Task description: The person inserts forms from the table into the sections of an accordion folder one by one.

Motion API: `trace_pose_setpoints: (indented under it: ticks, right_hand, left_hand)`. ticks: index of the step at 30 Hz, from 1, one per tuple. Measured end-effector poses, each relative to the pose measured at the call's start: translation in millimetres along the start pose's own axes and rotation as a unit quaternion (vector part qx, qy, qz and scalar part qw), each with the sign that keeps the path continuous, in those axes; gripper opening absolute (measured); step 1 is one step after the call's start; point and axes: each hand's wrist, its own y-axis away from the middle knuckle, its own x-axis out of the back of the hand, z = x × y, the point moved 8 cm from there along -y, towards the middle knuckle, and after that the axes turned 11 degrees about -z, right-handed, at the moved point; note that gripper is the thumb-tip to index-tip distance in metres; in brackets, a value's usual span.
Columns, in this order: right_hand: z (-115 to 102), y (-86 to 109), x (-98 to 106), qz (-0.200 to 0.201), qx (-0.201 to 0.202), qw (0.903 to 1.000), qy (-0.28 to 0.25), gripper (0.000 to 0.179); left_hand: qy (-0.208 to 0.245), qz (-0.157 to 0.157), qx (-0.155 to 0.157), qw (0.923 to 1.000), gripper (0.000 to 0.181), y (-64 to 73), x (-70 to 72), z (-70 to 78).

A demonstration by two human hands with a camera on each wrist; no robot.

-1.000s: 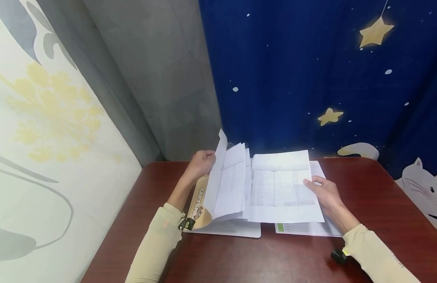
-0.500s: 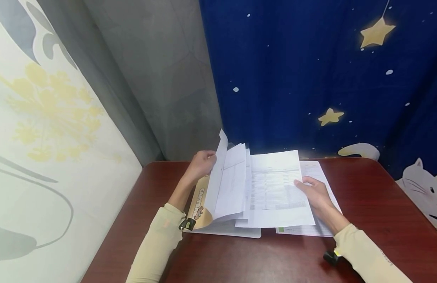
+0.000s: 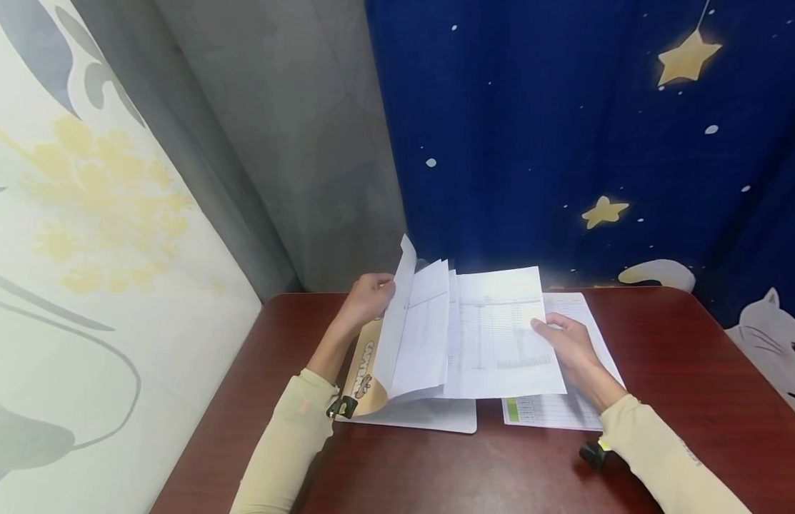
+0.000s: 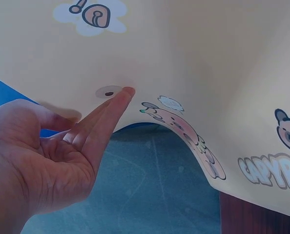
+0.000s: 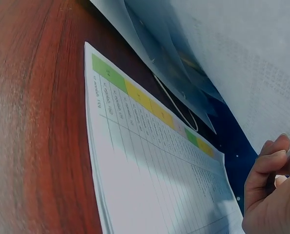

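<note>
A cream folder point(image 3: 365, 357) with capybara cartoons lies on the table, its cover raised and curled. My left hand point(image 3: 369, 296) holds that cover by its far left edge. In the left wrist view, the fingers of my left hand point(image 4: 62, 151) lie along the cartoon-printed cover point(image 4: 150, 58). Loose white pages point(image 3: 423, 328) fan out inside the folder. My right hand point(image 3: 567, 343) pinches the right edge of a printed sheet point(image 3: 500, 328), thumb on top. This sheet's left side goes behind the folder's pages. In the right wrist view, my right hand point(image 5: 274, 190) grips the sheet's edge.
Under the raised sheet, to the right, lies a paper stack point(image 3: 551, 414) with green and yellow table cells. The red-brown table point(image 3: 680, 371) backs onto a blue starry curtain point(image 3: 500, 143) and a grey one point(image 3: 294, 143). A patterned white panel point(image 3: 114, 321) is at left.
My right hand has moved left, bringing the printed sheet toward the folder's pages, and the sheet's lower edge has risen lately. The left hand keeps holding the cover in place.
</note>
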Motion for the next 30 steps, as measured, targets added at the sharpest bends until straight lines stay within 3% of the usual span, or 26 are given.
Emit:
trace_pose_setpoints:
  ticks: [30]
  right_hand:
    - [-11, -8.3, -53, -0.016, 0.017, 0.9997, -0.009, 0.04]
  left_hand:
    - [-0.002, -0.005, 0.003, 1.0, 0.045, -1.3, -1.1, -1.0]
